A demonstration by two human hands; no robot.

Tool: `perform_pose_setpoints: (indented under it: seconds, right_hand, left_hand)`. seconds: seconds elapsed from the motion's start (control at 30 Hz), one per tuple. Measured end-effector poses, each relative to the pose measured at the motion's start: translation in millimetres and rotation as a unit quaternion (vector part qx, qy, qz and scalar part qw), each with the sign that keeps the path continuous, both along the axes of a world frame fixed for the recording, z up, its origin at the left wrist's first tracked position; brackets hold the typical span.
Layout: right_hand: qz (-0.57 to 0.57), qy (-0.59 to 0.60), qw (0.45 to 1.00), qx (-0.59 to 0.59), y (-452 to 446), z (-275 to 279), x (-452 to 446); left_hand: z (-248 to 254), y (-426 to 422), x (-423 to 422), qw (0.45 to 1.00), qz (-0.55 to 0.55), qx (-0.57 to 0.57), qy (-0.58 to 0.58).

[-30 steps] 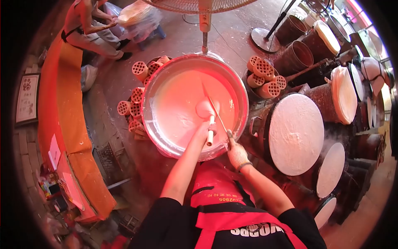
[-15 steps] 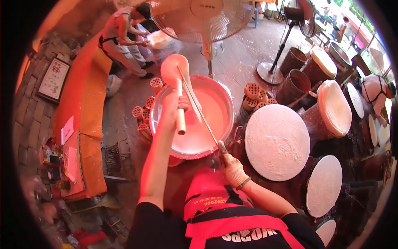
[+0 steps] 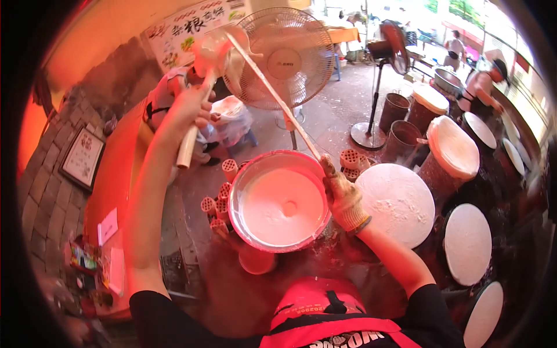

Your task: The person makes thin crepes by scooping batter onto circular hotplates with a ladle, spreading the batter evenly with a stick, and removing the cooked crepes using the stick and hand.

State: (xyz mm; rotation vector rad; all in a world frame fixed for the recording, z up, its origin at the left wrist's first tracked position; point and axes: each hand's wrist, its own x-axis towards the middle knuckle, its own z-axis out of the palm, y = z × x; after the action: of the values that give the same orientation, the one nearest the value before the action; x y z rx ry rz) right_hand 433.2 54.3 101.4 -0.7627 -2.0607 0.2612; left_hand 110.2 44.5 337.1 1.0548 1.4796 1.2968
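My left hand (image 3: 191, 107) is raised at the upper left, fingers round the wooden handle of a ladle (image 3: 212, 55) coated in batter. In my gloved right hand (image 3: 342, 194) is a long thin stick (image 3: 272, 93), which slants up and left so that its tip is close to the ladle's bowl. Batter hangs around the ladle; whether stick and ladle touch, I cannot tell. Below them stands a large round basin (image 3: 233, 216) of pale batter (image 3: 278, 203). Right of my right hand lies a round griddle (image 3: 397, 203) with a pale layer over it.
A large fan (image 3: 284, 64) stands beyond the basin, and another fan (image 3: 389, 52) is at the upper right. Perforated briquettes (image 3: 223, 206) flank the basin. More griddles (image 3: 467, 243) line the right. One person (image 3: 168, 95) bends behind my left hand; another (image 3: 481, 87) works at far right.
Both hands have risen from the basin, the left up and leftward with the ladle, the right with the stick. The view has tilted up, showing more of the fans and a wall poster.
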Motion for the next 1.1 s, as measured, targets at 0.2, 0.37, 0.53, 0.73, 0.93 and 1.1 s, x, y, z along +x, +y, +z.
perform_pose_setpoints:
  seconds: [0.2, 0.37, 0.53, 0.73, 0.93, 1.1]
  right_hand:
    - [-0.160, -0.192, 0.964, -0.094, -48.1, -49.4, -15.8]
    - [-0.160, 0.026, 0.982, -0.094, -157.1, -92.2, 64.4]
    - [-0.318, 0.049, 0.934, -0.155, -309.8, -128.0, 141.2]
    - [-0.599, 0.223, 0.714, -0.288, -528.4, -164.9, 177.4]
    - [-0.724, 0.391, 0.533, -0.198, -664.3, -136.4, 158.3]
    - [-0.787, 0.289, 0.532, -0.123, -755.8, -39.9, 310.3]
  left_hand:
    - [-89.0, 31.5, -37.7, 0.869, -0.032, -0.329, -0.368]
    - [-133.6, 18.1, 10.9, 0.857, -0.142, -0.402, -0.290]
    - [-126.6, -10.7, 141.5, 0.827, -0.305, -0.471, -0.026]
    - [-94.7, -102.4, 385.0, 0.620, -0.616, -0.448, 0.187]
    - [-48.6, -252.2, 585.9, 0.382, -0.845, -0.217, 0.303]
    - [-38.1, -456.6, 805.3, 0.235, -0.865, 0.230, 0.378]
